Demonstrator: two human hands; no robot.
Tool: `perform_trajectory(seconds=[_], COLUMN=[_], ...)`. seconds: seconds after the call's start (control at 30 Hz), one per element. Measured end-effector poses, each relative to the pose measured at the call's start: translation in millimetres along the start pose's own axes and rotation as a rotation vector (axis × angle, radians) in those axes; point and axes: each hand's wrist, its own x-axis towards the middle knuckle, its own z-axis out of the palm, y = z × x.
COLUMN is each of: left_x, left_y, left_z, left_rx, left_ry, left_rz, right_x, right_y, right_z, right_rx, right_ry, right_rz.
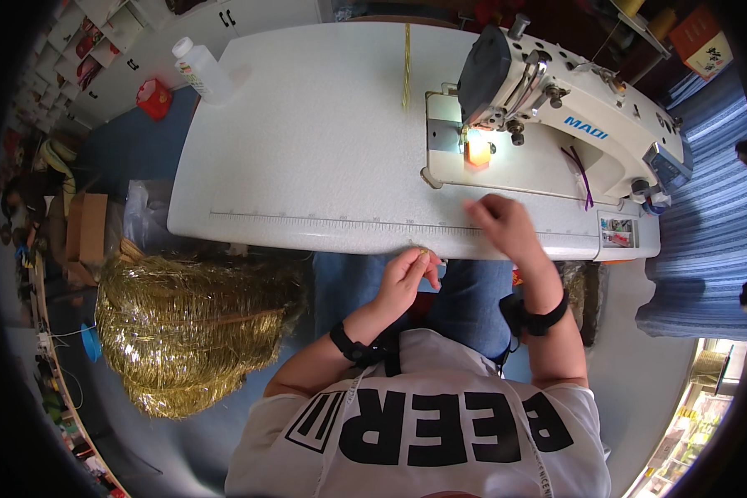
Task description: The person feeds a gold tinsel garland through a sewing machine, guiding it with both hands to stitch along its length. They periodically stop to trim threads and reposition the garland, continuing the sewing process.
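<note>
At the table's front edge my left hand (411, 267) pinches a small gold piece, probably trim, between thumb and fingertips; its exact form is too small to tell. Blurred by motion, my right hand (503, 225) is raised over the front right of the white sewing table (299, 143), fingers bent, with nothing clear in it. Behind it stands a white industrial sewing machine (566, 93), its lamp lit over an orange piece (478, 153) by the presser foot. A narrow gold strip (407, 68) lies across the back of the table.
A white plastic bottle (202, 71) stands at the table's back left. Gold tinsel fringe (193, 330) is heaped at the left, near an open cardboard box (87, 230). Purple cord (582, 177) hangs by the machine arm. A small compartment (619, 231) with little items is set into the right front.
</note>
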Motion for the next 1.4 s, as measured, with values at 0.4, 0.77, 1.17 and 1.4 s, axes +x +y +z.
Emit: perform_trajectory(seconds=[0.4,0.77,1.17,1.4], left_x=[3.8,13.0,18.9,9.3], left_y=[67.2,131.9,131.5,109.0], left_z=[-23.5,-41.2,-22.3,-116.3], left_rx=[0.365,0.514,0.353,0.651], left_ry=[0.14,0.234,0.245,0.768], left_rz=[0.233,0.427,0.398,0.567], right_x=[24.9,-24.4,-45.4,-38.7], right_y=[133.4,23.8,-52.0,-38.6], right_z=[-63.2,-16.4,66.7,80.6], right_rx=[-0.37,0.057,0.928,0.764], right_ry=[0.58,0.404,-0.463,-0.466], right_rz=[-0.185,-0.503,-0.319,-0.263])
